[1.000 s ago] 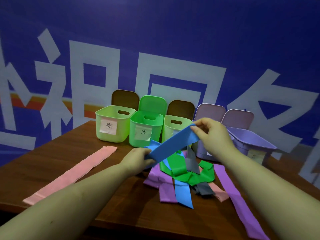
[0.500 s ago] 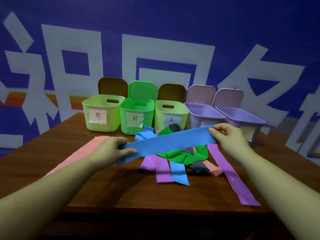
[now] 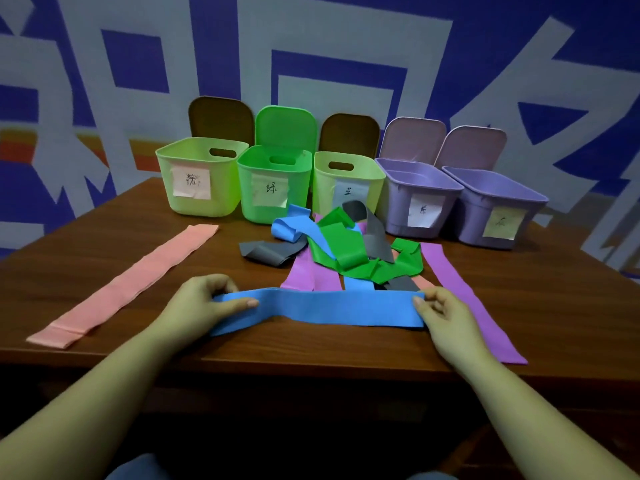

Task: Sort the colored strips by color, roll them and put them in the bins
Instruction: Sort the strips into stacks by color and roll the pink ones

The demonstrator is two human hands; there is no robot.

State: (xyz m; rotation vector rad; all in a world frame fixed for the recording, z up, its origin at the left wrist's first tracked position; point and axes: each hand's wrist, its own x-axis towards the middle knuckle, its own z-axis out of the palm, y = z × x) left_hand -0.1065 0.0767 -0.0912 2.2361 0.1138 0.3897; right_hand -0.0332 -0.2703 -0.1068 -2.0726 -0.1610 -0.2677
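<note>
Blue strip [image 3: 322, 308] lies stretched left to right across the near part of the wooden bench [image 3: 104, 251], held at both ends. The left hand [image 3: 204, 306] pinches its left end, thumb laid flat on top and the other fingers curled behind it; the right hand [image 3: 441, 311] pinches the right end between thumb and curled fingers. The strip's middle appears to rest on the bench surface (whether the ends are lifted slightly I cannot tell). Just beyond it sits a tangled pile of strips [image 3: 346, 251]: green, grey, purple, a second blue one and a bit of pink, overlapping each other. A long purple strip [image 3: 471, 299] runs from the pile toward the near right edge of the bench, passing just right of the right hand. Well to the left, a pink strip [image 3: 128, 284] lies flat and straight on its own, slanting from the near left toward the far middle. Along the far side stand five open bins in a row, each with a paper label and its lid tipped back: a light green bin [image 3: 199, 181] at the left, a bright green bin [image 3: 273, 185], another light green bin [image 3: 346, 185], then two purple bins [image 3: 415, 199] at the right. Behind them hangs a blue wall [image 3: 346, 46] with large pale shapes.
</note>
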